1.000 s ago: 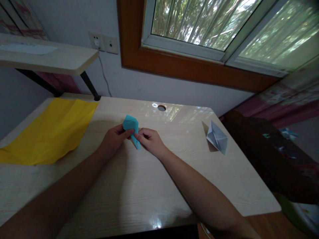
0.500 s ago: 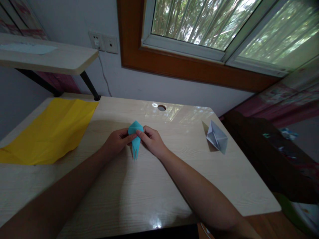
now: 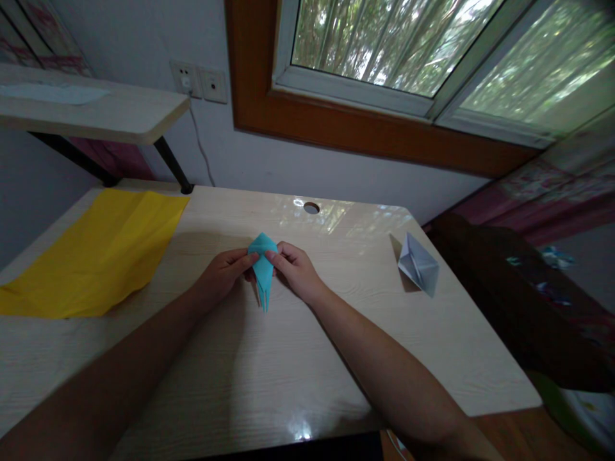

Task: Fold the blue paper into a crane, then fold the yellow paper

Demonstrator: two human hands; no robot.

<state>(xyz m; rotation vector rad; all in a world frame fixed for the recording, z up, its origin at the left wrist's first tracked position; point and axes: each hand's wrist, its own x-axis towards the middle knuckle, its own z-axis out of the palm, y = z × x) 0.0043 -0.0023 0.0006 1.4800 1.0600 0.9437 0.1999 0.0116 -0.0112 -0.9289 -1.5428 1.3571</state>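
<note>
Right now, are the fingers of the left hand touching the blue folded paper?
Touching. The head view shows the left hand with its fingers pressed on the upper edge of the blue folded paper, no gap visible; the right hand pinches the other side.

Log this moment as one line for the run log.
left hand: pinching folded blue paper | right hand: pinching same paper | desk: yellow sheet left, grey folded paper right

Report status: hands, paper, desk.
Left hand and right hand both pinch the blue folded paper. Yellow sheet left, grey paper boat right, both apart.
</note>
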